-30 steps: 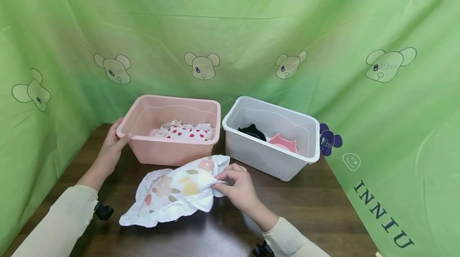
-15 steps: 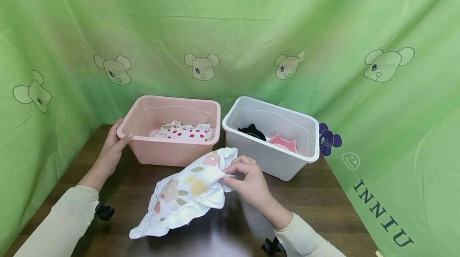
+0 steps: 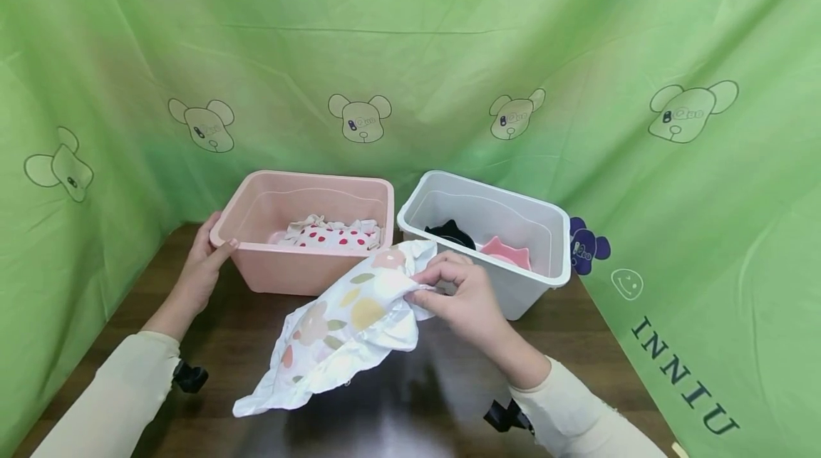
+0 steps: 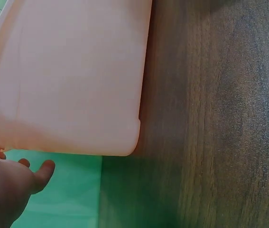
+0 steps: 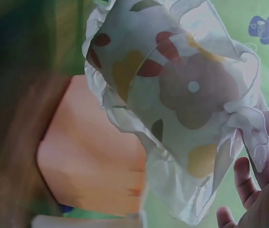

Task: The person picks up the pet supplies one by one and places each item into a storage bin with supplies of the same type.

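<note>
Left hand (image 3: 204, 262): gripping the near left corner of the pink plastic bin (image 3: 301, 274), with the thumb over the front rim and the other fingers along the left side.
Right hand (image 3: 465, 298): pinching a gathered edge of the floral ruffled cushion (image 3: 353, 315) between thumb and fingers.
Cushion position: held up on a slant above the wooden table (image 3: 577, 358), in front of the bins; its gripped end is the higher one, and the far corner hangs down toward the left. In the head view its upper end overlaps part of the pink bin's front and the near corner of the white plastic bin (image 3: 513, 290).
Cushion pattern: white fabric with flowers, leaves and yellow and red patches, edged with a white frill.
Pink bin contents: a frilled white fabric piece with red dots (image 3: 336, 236), lying by the front right side.
White bin contents: a black item with pointed tips (image 3: 452, 232) and, to its right, a pink item with a pointed edge (image 3: 507, 253).
Bins: upright, side by side, near each other at the back of the table, the white one turned at an angle.
Sleeves: cream (image 3: 118, 387), with a small black device (image 3: 190, 377) below each wrist.
Backdrop: green curtain (image 3: 410, 9) printed with bear heads; lettering reading INNIU (image 3: 686, 380) runs down its right side.
</note>
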Demonstrator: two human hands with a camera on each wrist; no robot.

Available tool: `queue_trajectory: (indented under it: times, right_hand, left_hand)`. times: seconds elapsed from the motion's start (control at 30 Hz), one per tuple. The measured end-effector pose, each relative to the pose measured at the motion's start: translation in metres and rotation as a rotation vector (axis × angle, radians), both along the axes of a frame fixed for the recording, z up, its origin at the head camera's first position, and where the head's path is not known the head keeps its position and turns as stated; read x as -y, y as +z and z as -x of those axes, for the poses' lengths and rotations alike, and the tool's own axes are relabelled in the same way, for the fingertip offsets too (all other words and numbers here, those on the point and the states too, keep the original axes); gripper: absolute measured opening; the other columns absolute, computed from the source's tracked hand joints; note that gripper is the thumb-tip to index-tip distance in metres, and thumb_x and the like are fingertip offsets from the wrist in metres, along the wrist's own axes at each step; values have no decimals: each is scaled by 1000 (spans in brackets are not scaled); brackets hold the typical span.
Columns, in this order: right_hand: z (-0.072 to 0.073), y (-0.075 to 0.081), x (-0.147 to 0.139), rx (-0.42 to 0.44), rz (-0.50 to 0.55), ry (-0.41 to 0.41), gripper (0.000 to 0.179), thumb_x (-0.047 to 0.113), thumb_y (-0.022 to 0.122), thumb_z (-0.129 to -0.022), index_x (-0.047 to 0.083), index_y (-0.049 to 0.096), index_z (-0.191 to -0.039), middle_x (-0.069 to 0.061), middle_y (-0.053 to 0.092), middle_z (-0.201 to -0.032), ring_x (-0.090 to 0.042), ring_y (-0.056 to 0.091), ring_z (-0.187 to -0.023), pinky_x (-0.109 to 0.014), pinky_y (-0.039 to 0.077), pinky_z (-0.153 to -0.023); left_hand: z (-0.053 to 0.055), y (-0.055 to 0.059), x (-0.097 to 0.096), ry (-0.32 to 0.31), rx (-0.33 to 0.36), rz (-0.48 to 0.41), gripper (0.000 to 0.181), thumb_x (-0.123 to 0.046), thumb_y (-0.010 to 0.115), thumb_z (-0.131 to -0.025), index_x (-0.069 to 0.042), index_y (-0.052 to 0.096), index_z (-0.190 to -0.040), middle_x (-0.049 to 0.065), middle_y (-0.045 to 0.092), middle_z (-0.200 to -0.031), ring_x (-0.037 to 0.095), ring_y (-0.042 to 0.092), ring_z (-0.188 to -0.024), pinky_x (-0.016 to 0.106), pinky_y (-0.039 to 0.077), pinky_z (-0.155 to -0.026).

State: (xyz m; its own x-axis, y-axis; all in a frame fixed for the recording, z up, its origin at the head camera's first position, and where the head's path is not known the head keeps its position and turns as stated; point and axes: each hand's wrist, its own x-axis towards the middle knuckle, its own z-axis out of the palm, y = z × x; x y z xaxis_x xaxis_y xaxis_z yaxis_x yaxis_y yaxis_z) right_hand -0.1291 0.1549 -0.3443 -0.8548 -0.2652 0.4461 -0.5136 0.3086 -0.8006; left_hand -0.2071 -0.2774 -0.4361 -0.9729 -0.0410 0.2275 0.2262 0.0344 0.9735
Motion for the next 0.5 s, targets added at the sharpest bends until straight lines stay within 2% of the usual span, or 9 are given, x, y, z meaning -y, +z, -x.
queue_trajectory:
  times: [0.13, 0.23, 0.5]
  right_hand:
    - [6, 18, -3, -18, 9, -4, 13, 3, 88, -76, 9, 81, -85, -2, 69, -87, -14, 60, -90, -24, 50, -77]
    - [10, 32, -4, -13, 30, -10, 13, 2, 87, -77, 8, 81, -86, -1, 69, -88, -15, 61, -91, -22, 50, -78]
    - [23, 66, -3, -1, 135, -8, 14, -2, 84, -78, -5, 77, -90, 6, 71, -86, -15, 62, -91, -21, 52, -80]
  left_hand:
    - [1, 0, 0, 8, -6, 8, 75, -13, 51, -107, -8, 5, -165, 24, 10, -169, 31, 17, -153, 8, 26, -112]
    - [1, -1, 0, 15, -12, 12, 74, -13, 51, -107, -7, 5, -165, 24, 11, -168, 31, 19, -152, 8, 27, -111]
    - [2, -4, 0, 15, -9, -3, 74, -12, 51, -107, -6, 5, -165, 27, 13, -166, 31, 22, -150, 8, 29, -109]
